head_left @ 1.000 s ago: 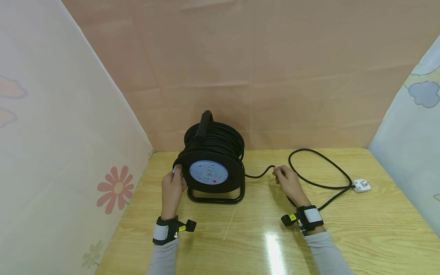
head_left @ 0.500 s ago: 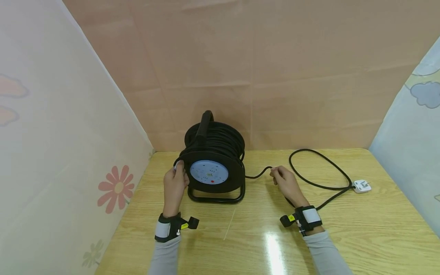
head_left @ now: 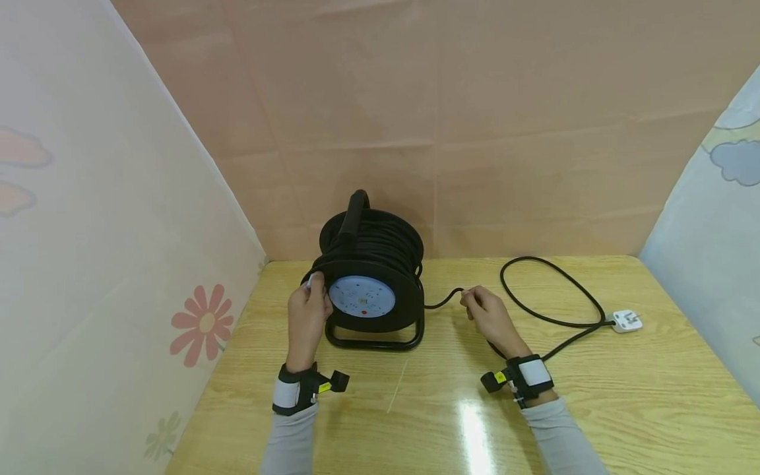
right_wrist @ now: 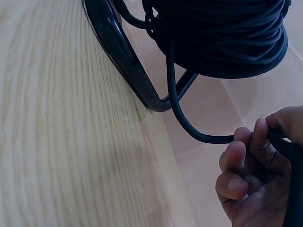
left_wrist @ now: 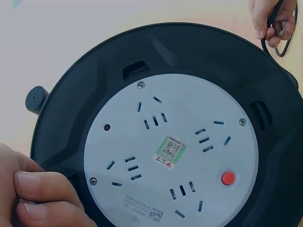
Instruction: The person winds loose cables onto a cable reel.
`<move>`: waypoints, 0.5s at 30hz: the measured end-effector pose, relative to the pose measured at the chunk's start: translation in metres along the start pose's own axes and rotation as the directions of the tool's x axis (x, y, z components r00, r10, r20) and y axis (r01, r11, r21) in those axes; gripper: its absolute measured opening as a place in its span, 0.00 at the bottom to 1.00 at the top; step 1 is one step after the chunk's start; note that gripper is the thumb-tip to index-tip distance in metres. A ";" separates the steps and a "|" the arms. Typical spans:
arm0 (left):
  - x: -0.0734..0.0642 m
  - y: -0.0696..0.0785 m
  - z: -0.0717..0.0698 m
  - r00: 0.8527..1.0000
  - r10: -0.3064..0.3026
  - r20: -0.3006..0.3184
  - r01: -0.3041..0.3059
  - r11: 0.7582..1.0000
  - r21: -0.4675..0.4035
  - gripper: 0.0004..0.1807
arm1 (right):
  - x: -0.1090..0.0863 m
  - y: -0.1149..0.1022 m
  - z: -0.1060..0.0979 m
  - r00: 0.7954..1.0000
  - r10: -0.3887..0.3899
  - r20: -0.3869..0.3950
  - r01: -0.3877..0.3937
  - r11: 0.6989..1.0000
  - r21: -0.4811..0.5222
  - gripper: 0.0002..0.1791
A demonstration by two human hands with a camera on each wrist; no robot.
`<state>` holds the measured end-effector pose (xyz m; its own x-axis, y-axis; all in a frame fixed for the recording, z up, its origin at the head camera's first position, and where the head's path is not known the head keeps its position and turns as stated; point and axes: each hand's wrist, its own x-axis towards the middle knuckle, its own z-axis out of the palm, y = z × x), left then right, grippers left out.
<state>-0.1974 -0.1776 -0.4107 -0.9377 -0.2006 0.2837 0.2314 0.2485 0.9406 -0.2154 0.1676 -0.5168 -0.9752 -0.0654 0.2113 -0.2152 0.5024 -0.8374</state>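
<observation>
Between right-hand fingers [right_wrist: 235,155], black cable [right_wrist: 208,138] lies partly hidden.

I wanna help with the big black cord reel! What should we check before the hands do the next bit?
1. Reel upright on its stand: ok.
2. Left hand on the pale knob at the reel's edge: ok, though fingers hide most of it.
3. Right hand pinching the cord: ok.
4. Cord pulled straight between reel and right hand: not ok, it curves.
5. Plug end free of loops: not ok, one loop lies on the table.
6. Hidden cord turns tangle-free: cannot tell.
</observation>
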 end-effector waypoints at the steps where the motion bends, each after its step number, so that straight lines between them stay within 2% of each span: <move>1: 0.000 0.001 0.001 1.000 -0.001 0.000 0.001 1.000 0.011 0.33 | 0.000 0.000 0.000 1.000 0.000 -0.001 0.000 1.000 0.001 0.24; 6: -0.001 0.009 0.003 1.000 0.012 0.001 -0.012 0.995 0.094 0.33 | 0.001 0.000 0.002 1.000 -0.015 0.010 0.015 1.000 0.012 0.23; 12: -0.004 0.018 0.006 0.998 0.060 -0.009 -0.056 0.971 0.232 0.31 | 0.001 0.000 0.007 0.999 -0.028 0.037 0.027 0.999 0.022 0.24; 15: -0.005 0.021 0.008 0.997 0.074 -0.007 -0.069 0.966 0.250 0.32 | 0.000 0.000 0.010 0.998 -0.017 0.055 0.016 1.000 0.016 0.23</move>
<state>-0.1900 -0.1636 -0.3941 -0.9162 -0.1888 0.3535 0.2236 0.4910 0.8419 -0.2164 0.1590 -0.5219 -0.9729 -0.1210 0.1972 -0.2313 0.4875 -0.8419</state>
